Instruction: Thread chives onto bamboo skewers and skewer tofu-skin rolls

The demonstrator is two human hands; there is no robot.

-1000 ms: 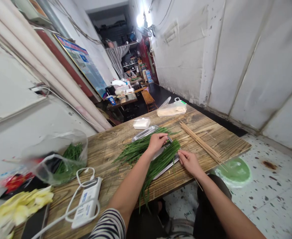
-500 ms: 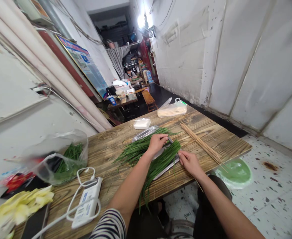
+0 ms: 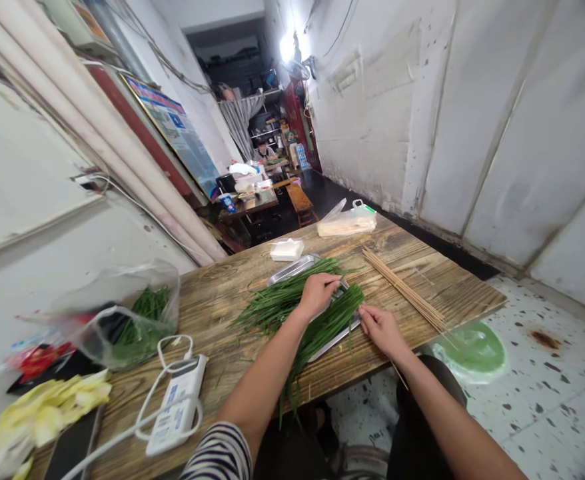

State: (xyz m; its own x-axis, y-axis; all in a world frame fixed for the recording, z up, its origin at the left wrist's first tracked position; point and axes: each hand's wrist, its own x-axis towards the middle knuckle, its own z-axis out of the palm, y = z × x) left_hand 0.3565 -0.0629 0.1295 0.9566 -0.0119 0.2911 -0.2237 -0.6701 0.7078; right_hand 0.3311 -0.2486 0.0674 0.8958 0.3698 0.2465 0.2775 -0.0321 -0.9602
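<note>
Long green chives [image 3: 270, 303] lie in a bunch on the wooden table, with a second bunch [image 3: 330, 327] on a metal tray [image 3: 333, 344] closer to me. My left hand [image 3: 318, 293] is over the gap between the bunches, thumb and fingers pinched together; what is in the pinch is too small to make out. At the cut ends of the nearer bunch, my right hand [image 3: 380, 327] is closed on a thin bamboo skewer [image 3: 399, 373], whose lower part shows beneath the wrist past the table edge. Several loose skewers [image 3: 405, 290] lie to the right.
Behind the chives are another metal tray [image 3: 292, 269], a white packet [image 3: 286, 250] and a bag of pale sticks [image 3: 347, 223]. At left are a plastic bag of greens [image 3: 147, 313], a power strip [image 3: 177, 407] and yellow leaves [image 3: 57, 410]. A person sits far back.
The view has shifted slightly. My left hand has moved a little toward the right and down; my right hand stays almost in place at the chive ends.
</note>
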